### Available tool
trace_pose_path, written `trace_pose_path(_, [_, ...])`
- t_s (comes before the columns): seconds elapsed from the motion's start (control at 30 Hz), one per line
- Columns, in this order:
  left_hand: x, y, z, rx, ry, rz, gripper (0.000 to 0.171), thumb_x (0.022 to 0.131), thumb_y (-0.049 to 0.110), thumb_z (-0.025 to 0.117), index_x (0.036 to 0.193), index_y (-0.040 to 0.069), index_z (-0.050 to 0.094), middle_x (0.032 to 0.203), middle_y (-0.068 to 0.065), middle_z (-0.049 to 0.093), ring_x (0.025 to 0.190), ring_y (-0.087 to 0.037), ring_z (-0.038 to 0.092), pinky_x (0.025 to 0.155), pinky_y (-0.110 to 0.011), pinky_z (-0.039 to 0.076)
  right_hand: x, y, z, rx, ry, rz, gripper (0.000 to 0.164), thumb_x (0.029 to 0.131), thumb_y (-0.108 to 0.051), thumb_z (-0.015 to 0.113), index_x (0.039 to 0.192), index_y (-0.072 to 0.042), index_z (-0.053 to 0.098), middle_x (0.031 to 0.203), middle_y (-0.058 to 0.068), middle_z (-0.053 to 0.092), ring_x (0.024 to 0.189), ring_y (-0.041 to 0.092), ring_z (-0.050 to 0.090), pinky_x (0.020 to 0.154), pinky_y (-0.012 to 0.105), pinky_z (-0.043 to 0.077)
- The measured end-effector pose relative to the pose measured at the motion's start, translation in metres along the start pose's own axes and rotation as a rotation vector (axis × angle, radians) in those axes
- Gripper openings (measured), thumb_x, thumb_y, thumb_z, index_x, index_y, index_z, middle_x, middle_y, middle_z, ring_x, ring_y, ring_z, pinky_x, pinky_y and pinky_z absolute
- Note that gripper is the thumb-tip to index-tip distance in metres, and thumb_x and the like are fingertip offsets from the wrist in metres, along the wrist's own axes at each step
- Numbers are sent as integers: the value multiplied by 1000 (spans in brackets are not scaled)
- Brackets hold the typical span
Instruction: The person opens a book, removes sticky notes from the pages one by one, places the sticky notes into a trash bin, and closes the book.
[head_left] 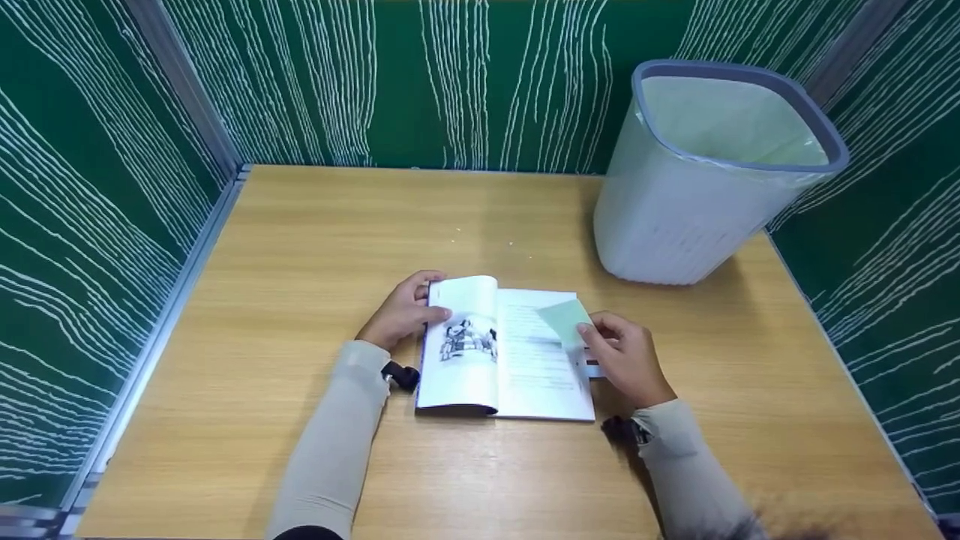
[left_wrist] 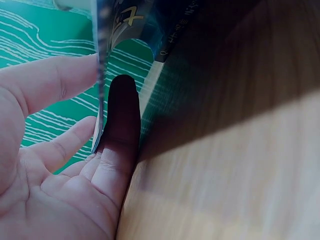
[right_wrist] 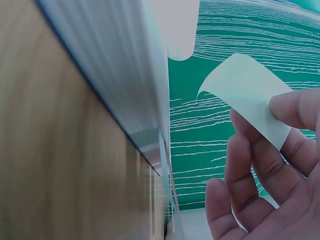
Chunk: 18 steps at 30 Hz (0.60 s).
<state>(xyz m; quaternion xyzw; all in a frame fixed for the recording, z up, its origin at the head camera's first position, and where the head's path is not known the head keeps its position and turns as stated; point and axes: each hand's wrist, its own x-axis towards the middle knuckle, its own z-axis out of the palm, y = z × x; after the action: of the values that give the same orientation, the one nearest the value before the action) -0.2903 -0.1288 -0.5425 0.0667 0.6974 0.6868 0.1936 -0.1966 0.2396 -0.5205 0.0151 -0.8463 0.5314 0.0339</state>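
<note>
Head view: there's a book (head_left: 536, 386) lying open on the table (head_left: 480, 480), between the two hands. White pages, a black-and-white drawing on the left one, print on the right, plus a pale blue tab (head_left: 595, 370) poking out past the right edge. Left hand (head_left: 401, 315) grips the left side, thumb on the page. Right hand (head_left: 630, 360) pinches a note (head_left: 568, 322), a small pale green slip, over the right page. Right wrist view shows it's plain, with one corner curling a bit.
</note>
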Motion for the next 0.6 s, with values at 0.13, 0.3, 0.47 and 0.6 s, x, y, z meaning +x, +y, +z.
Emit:
trace_pose_path(0.13, [1, 0, 0, -7, 0, -3, 76, 86, -2, 79, 152, 10, 44, 131, -16, 65, 113, -29, 69, 90, -36, 60, 0, -3, -1, -10, 17, -21, 29, 100, -41, 68, 105, -14, 74, 102, 10, 71, 92, 31, 69, 70, 37, 65])
trace_pose_path(0.3, [3, -1, 0, -31, 0, -5, 77, 85, -5, 78, 152, 10, 44, 130, -16, 66, 110, -29, 70, 86, -36, 62, 2, -7, -4, -40, 33, -82, 30, 100, -42, 68, 104, -13, 75, 100, 7, 72, 93, 25, 66, 69, 35, 64])
trace_pose_path(0.47, [3, -2, 0, -21, 3, -7, 76, 85, -4, 79, 152, 11, 45, 130, -15, 66, 112, -29, 69, 88, -36, 61, 4, -12, -10, -109, 34, -117, 28, 101, -41, 66, 105, -14, 76, 99, 3, 74, 95, 21, 66, 76, 29, 61])
trace_pose_path(0.6, [3, -2, 0, -19, 3, -5, 76, 85, -3, 79, 152, 11, 44, 131, -15, 65, 113, -29, 69, 90, -36, 61, 6, -17, -16, -175, 59, -156, 27, 101, -39, 66, 104, -14, 76, 98, 1, 75, 97, 18, 65, 88, 36, 55])
